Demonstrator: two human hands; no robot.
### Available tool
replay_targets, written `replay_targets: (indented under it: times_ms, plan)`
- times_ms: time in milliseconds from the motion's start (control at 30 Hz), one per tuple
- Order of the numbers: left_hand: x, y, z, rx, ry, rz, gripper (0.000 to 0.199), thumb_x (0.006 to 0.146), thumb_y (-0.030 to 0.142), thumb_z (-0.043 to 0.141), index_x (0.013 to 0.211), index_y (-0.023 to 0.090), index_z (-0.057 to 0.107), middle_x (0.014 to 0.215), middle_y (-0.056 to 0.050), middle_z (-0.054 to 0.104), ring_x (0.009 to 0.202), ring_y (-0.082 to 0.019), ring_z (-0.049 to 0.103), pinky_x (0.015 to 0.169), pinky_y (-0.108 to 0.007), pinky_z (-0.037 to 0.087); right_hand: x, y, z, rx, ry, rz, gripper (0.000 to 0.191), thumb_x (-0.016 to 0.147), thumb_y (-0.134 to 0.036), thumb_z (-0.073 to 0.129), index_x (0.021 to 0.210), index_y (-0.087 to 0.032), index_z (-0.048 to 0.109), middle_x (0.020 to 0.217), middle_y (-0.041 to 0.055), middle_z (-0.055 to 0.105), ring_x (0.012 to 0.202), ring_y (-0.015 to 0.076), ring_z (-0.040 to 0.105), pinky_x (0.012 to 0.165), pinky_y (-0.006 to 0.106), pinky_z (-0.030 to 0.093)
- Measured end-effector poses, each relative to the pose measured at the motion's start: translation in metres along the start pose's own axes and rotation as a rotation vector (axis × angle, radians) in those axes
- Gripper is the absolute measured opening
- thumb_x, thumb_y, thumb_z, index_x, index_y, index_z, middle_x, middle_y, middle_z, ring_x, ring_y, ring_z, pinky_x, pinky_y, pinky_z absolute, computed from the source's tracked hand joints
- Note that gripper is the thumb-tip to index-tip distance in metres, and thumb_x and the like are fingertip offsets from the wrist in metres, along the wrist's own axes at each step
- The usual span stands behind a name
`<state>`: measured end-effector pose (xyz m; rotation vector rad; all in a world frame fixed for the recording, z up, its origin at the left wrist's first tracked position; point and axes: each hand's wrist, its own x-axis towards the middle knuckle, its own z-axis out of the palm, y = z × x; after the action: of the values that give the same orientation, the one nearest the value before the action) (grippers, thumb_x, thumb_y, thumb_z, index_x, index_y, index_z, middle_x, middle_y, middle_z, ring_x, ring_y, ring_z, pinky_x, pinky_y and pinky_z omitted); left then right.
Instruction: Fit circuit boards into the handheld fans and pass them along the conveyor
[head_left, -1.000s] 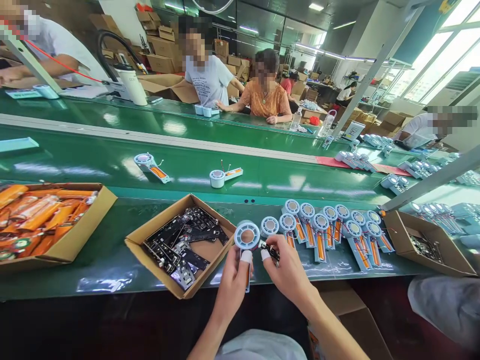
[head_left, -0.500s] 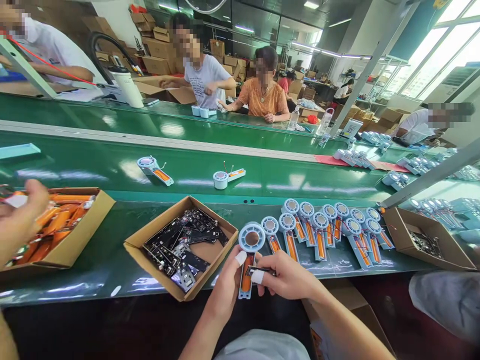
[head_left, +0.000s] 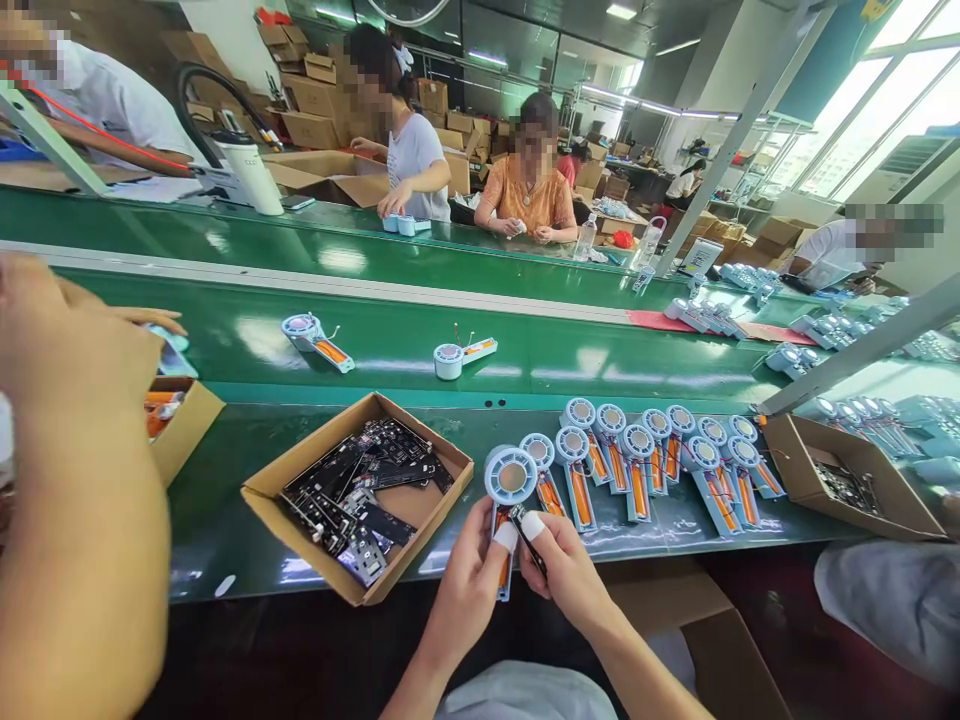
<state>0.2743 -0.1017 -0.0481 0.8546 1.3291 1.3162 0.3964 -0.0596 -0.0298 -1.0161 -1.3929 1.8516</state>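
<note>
My left hand (head_left: 472,570) grips the handle of a light blue handheld fan housing (head_left: 511,474), its round head up and an orange battery in the handle, partly hidden by my thumb. A narrow black circuit board (head_left: 531,540) is pinched in my right hand (head_left: 574,575), against the handle just below the fan head. Both thumbs wear white covers. Close to the left stands a cardboard box (head_left: 296,548) of loose black circuit boards (head_left: 367,480). Several similar fan housings (head_left: 638,470) with orange batteries lie to the right.
A co-worker's arm (head_left: 90,500) reaches in at the left, over a box (head_left: 187,435) of orange batteries. Two fan housings (head_left: 448,361) lie on the green conveyor belt (head_left: 375,375). Another box (head_left: 892,505) stands at the right, beside a metal post (head_left: 862,345). People sit opposite.
My right hand has turned the circuit board from roughly level to a steep slant. The fan housing has shifted slightly right. At left, the co-worker's arm has reached forward, now holding something light blue.
</note>
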Motion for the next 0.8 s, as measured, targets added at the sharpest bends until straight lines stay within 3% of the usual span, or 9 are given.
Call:
replay_targets:
  times_ms: [100,200,300,400,500,633,733,800]
  plan:
    - [0.001,0.002,0.004,0.094,0.106,0.025,0.043,0.088,0.045,0.052,0.122,0.021,0.059,0.13,-0.011,0.068,0.125,-0.028,0.061,0.103,-0.039,0.048,-0.009,0.003,0.004,-0.024,0.075,-0.072,0.05,0.088,-0.07,0.057,0.079,-0.021,0.049,0.053,-0.0073,0.048,0.041,0.0062,0.032,0.04,0.019,0.025]
    - [0.003,0.003,0.005,0.188,0.168,0.042,0.033,0.087,0.038,0.048,0.112,0.022,0.063,0.118,-0.009,0.072,0.12,-0.028,0.063,0.099,-0.04,0.05,-0.021,0.011,0.009,-0.175,0.165,-0.196,0.041,0.093,-0.053,0.061,0.115,-0.02,0.054,0.073,-0.0016,0.062,0.056,0.0108,0.05,0.051,0.021,0.04]
    - [0.007,0.004,0.004,0.167,0.156,-0.005,0.033,0.088,0.039,0.047,0.112,0.022,0.063,0.118,-0.009,0.072,0.124,-0.029,0.06,0.099,-0.039,0.051,-0.025,0.02,0.011,-0.371,0.284,-0.297,0.039,0.099,-0.04,0.052,0.132,-0.02,0.055,0.098,0.0086,0.072,0.08,0.0187,0.066,0.071,0.028,0.053]
    - [0.008,0.003,0.004,0.02,0.095,-0.043,0.043,0.091,0.043,0.046,0.126,0.021,0.058,0.135,-0.01,0.065,0.135,-0.028,0.053,0.108,-0.039,0.047,-0.019,0.028,0.011,-0.555,0.396,-0.378,0.039,0.1,-0.03,0.047,0.136,-0.021,0.058,0.123,0.0143,0.07,0.107,0.0257,0.068,0.089,0.036,0.056]
    - [0.006,-0.001,0.01,-0.009,0.136,0.012,0.051,0.096,0.046,0.043,0.14,0.022,0.047,0.149,-0.011,0.054,0.146,-0.026,0.04,0.118,-0.041,0.036,-0.011,0.032,0.014,-0.844,0.407,-0.429,0.048,0.1,-0.021,0.04,0.147,-0.02,0.051,0.11,0.0146,0.073,0.094,0.0253,0.072,0.08,0.033,0.059]
    - [0.003,-0.005,0.017,0.066,0.221,0.044,0.055,0.099,0.049,0.039,0.147,0.021,0.037,0.158,-0.013,0.041,0.154,-0.026,0.022,0.123,-0.044,0.026,-0.009,0.027,0.018,-1.313,0.305,-0.32,0.063,0.096,-0.014,0.043,0.158,-0.018,0.033,0.087,0.0097,0.073,0.063,0.0203,0.07,0.054,0.024,0.053]
    - [0.005,-0.009,0.015,0.062,0.244,0.021,0.054,0.099,0.05,0.039,0.144,0.022,0.04,0.154,-0.013,0.047,0.152,-0.027,0.028,0.121,-0.045,0.031,-0.012,0.022,0.02,-1.523,0.204,-0.258,0.072,0.093,-0.012,0.048,0.16,-0.016,0.023,0.077,0.0068,0.071,0.056,0.0202,0.068,0.051,0.024,0.051]
    - [0.008,-0.012,0.012,0.058,0.249,-0.01,0.051,0.098,0.051,0.041,0.14,0.021,0.045,0.149,-0.014,0.053,0.148,-0.028,0.037,0.119,-0.045,0.034,-0.011,0.022,0.021,-1.579,0.196,-0.287,0.074,0.092,-0.01,0.048,0.161,-0.014,0.02,0.084,0.0099,0.072,0.063,0.0224,0.07,0.056,0.026,0.055]
